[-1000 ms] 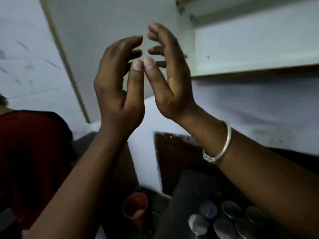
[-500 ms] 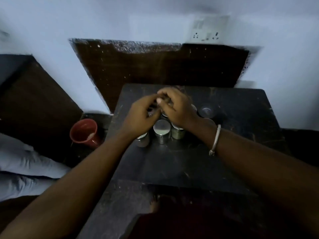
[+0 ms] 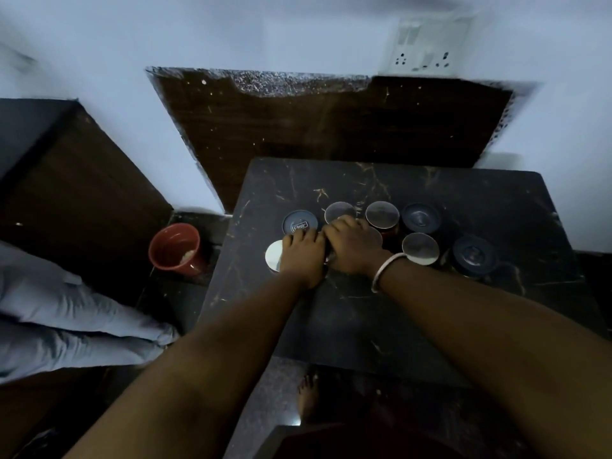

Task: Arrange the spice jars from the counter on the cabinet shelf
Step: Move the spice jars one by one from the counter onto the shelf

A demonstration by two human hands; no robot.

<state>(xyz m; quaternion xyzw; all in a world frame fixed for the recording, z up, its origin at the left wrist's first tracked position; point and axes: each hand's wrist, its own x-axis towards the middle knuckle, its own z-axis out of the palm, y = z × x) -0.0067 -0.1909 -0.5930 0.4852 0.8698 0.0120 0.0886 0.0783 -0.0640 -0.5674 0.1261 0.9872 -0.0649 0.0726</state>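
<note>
**Seven jars counted, both hands down among them**

All the jars stand on the counter [image 3: 331, 309], bunched on its far half. You have seven lids in plain view: four silver and three dark.

The dark ones:
- The lettered jar [image 3: 300, 223] is far left.
- The middle dark jar [image 3: 421, 217] is in the far row.
- The right dark jar [image 3: 474, 255] is nearest the right edge.

The silver ones:
- The left silver jar [image 3: 272, 256] is half covered by your hand.
- The far silver jar [image 3: 340, 211] is just past your knuckles.
- The red-bodied jar [image 3: 382, 214] stands beside it.
- The near silver jar [image 3: 420, 248] stands just beside your right wrist.

Your left hand [image 3: 301, 256] lies palm down over the right part of the left silver jar, with its fingertips at the near rim of the lettered jar. Your right hand [image 3: 354, 246] presses against it side by side, knuckles up and fingers bent downward. For both hands, whatever sits under the palm is hidden. I cannot tell whether either one has hold of a jar or only rests there.

There is one bangle [image 3: 385, 270] on your right wrist. One red cup [image 3: 175, 248] stands off the counter to the left, with something pale inside. One socket plate [image 3: 427, 44] is on the wall. One bare foot [image 3: 308, 395] shows below the counter's near edge.
</note>
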